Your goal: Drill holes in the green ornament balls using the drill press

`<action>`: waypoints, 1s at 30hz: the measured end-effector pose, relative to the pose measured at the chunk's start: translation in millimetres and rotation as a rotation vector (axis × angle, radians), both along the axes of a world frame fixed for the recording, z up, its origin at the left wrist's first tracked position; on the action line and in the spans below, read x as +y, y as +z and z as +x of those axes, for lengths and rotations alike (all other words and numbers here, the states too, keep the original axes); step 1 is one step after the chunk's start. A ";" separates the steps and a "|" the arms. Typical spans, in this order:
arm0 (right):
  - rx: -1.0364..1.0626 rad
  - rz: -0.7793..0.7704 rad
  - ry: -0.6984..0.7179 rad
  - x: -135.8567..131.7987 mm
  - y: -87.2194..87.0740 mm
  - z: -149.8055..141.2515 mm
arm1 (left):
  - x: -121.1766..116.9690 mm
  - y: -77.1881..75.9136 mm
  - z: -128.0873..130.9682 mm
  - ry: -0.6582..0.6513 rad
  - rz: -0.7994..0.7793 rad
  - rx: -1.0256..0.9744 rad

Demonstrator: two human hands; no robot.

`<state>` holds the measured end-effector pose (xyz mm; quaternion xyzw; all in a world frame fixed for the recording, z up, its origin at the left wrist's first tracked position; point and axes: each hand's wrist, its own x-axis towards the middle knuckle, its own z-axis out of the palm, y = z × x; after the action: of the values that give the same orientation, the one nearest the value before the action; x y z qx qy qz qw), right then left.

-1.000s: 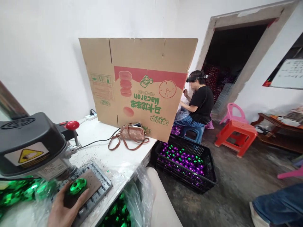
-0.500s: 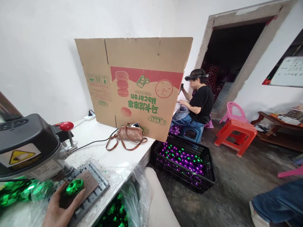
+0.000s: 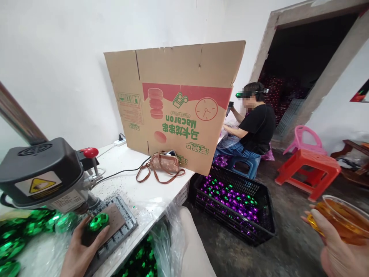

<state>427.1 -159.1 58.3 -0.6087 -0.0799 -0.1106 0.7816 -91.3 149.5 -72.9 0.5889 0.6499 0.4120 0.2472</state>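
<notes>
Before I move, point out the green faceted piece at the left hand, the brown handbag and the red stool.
Green faceted piece (image 3: 99,222), head view: its top face.
Brown handbag (image 3: 169,164), head view: its front side.
Red stool (image 3: 319,158), head view: its seat.

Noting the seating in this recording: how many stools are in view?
2: the red stool on the floor, up and left of the cup in the picture, and the blue stool under the co-worker. Others may be hidden behind the box.
</notes>
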 end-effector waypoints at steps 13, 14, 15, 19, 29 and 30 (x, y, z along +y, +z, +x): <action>0.111 -0.053 0.420 89.6 -10.5 -56.2 | -15.1 1.3 3.5 -0.044 0.072 -0.064; 0.119 -0.059 0.456 95.1 -11.0 -60.2 | -15.8 0.9 3.1 -0.041 0.069 -0.060; 0.129 -0.055 0.492 100.4 -11.2 -64.1 | -16.4 0.5 2.8 -0.038 0.068 -0.058; 0.141 -0.056 0.671 120.0 -12.3 -76.1 | -17.8 -0.7 2.6 -0.023 0.074 -0.085; -0.065 -0.198 1.079 140.3 -11.4 -98.7 | -19.7 -4.9 -0.3 -0.026 0.087 -0.104; -0.096 -0.224 1.093 141.0 -10.9 -102.6 | -20.0 -5.3 -1.1 -0.028 0.085 -0.103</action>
<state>324.5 -18.1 47.4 -0.5521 -0.4308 0.2922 0.6513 -92.4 129.5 -78.2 0.5861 0.6099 0.4653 0.2609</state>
